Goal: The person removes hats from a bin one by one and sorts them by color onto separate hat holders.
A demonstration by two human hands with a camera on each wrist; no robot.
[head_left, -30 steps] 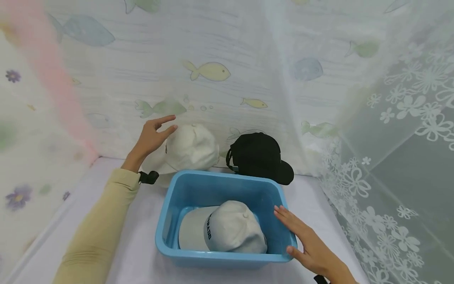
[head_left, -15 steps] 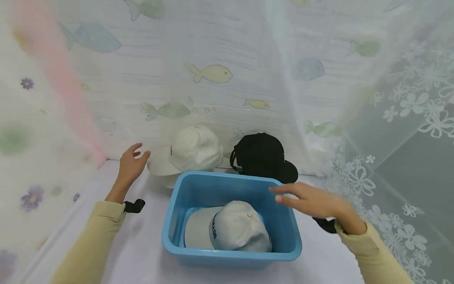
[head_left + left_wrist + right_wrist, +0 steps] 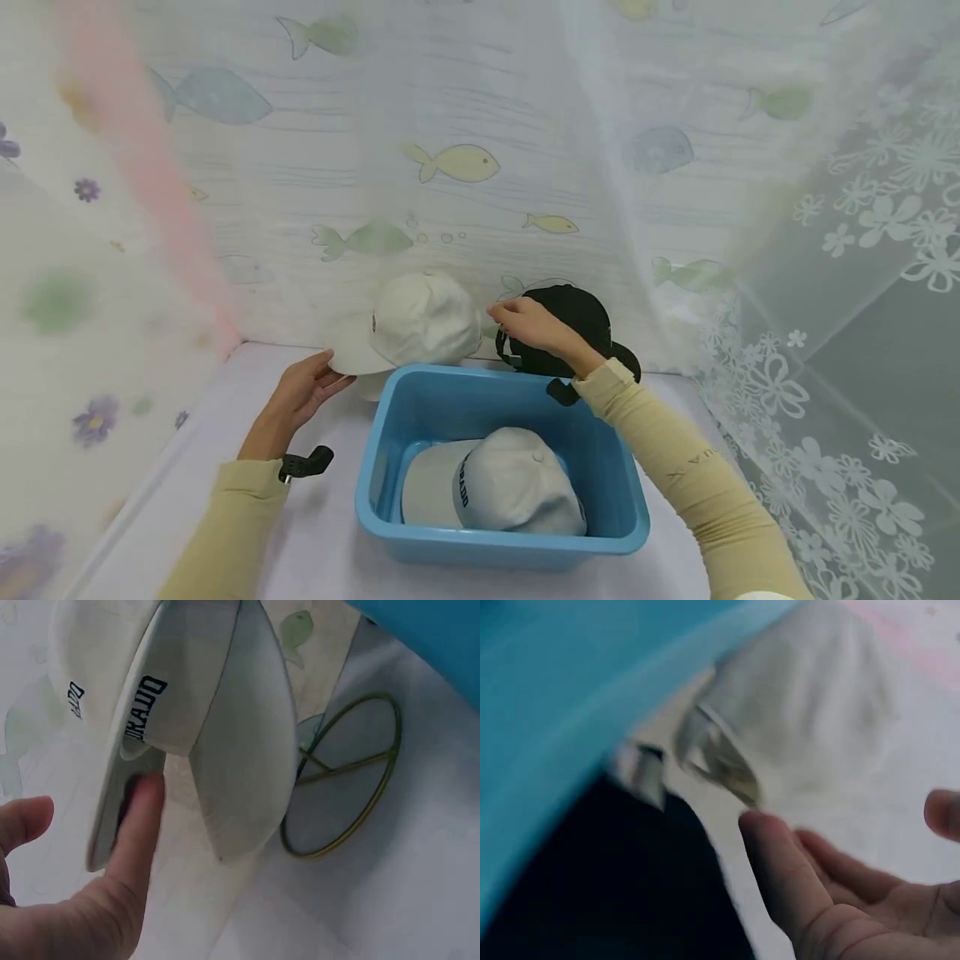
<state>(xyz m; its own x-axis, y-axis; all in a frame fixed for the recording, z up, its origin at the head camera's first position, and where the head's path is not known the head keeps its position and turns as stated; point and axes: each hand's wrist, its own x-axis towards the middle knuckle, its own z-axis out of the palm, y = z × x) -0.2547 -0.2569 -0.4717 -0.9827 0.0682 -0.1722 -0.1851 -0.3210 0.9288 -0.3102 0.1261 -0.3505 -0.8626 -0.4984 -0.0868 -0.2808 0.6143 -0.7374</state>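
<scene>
A white cap point(image 3: 423, 321) sits at the back over a second white cap, whose brim point(image 3: 247, 772) shows below it in the left wrist view. My left hand point(image 3: 300, 390) is at the upper cap's brim. One finger point(image 3: 139, 832) reaches under that brim, while the thumb point(image 3: 26, 821) stands apart from it. My right hand point(image 3: 534, 323) is beside the back of the white cap, in front of the black cap point(image 3: 577, 308). Its fingertips are close to the cap's back opening point(image 3: 727, 765); blur hides whether they touch.
In front stands a blue bin point(image 3: 510, 543) with a pale lettered cap point(image 3: 517, 475) inside. A gold wire ring base point(image 3: 349, 768) lies under the stacked caps. Patterned curtains point(image 3: 465, 100) hang behind and at both sides of the white cloth point(image 3: 315, 533).
My left hand drew back from above the white cap, then came in low to its brim. My right hand left the bin's right side and crossed over to the gap between the caps.
</scene>
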